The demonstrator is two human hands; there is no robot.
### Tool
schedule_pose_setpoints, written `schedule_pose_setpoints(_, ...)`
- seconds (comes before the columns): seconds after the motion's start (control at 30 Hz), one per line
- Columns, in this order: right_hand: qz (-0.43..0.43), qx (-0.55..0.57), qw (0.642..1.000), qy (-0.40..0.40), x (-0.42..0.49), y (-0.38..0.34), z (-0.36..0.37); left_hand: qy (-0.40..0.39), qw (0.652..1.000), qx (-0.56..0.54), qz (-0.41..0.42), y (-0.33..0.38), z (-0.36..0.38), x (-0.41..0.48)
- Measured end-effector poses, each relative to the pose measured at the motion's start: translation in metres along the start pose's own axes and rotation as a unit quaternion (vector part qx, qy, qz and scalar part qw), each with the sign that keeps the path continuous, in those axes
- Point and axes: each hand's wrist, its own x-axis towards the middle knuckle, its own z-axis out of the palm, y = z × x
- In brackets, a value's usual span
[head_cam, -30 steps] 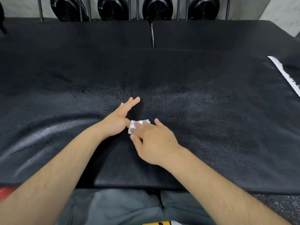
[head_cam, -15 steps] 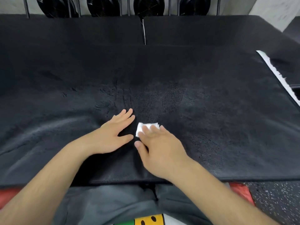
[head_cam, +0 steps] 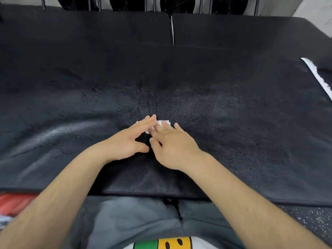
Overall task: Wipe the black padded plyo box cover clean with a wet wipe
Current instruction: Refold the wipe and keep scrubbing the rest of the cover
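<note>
Flat-fingered, the right hand (head_cam: 172, 148) pressed the wipe (head_cam: 163, 122) near the cover (head_cam: 233, 123)'s front edge, the left hand (head_cam: 129, 141) flat beside it; unpinched, the wipe might bunch.

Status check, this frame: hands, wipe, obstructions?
Right hand presses wet wipe onto black cover. Left hand flat on cover beside it. Nothing blocking ahead.

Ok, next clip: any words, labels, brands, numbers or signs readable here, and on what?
No text can be read in this frame.
The shirt print: green and yellow blocks with black ovals, no letters showing.
The white strip at the right edge of the black cover: no print visible.
The wet wipe: plain white.
The black discs along the top: too dark and cropped to read any marking.
</note>
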Motion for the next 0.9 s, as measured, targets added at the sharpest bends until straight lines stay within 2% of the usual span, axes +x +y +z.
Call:
schedule_pose_setpoints(0.1, -0.028, -0.007, 0.999, 0.034, -0.013, -0.018, 0.008, 0.010, 0.999, -0.039, -0.009, -0.003, -0.001, -0.003)
schedule_pose_setpoints(0.2, -0.026, -0.006, 0.999, 0.026, -0.025, -0.014, 0.007, 0.006, 0.999, -0.050, -0.004, -0.005, -0.001, -0.002)
schedule_pose_setpoints(0.33, 0.027, 0.023, 0.999, 0.027, -0.007, 0.021, -0.011, 0.001, 1.000, -0.030, -0.009, -0.008, -0.001, -0.001)
schedule_pose_setpoints(0.7, 0.033, 0.003, 0.999, 0.031, -0.041, 0.018, -0.010, -0.002, 1.000, 0.015, -0.003, 0.001, 0.003, -0.005)
schedule_pose_setpoints(0.8, 0.035, 0.007, 0.999, 0.006, -0.059, 0.002, -0.008, 0.001, 1.000, 0.015, -0.010, 0.006, 0.004, -0.008)
schedule_pose_setpoints(0.9, 0.052, 0.001, 0.998, -0.034, -0.060, 0.016, -0.012, 0.000, 1.000, 0.018, -0.012, 0.009, 0.003, -0.008)
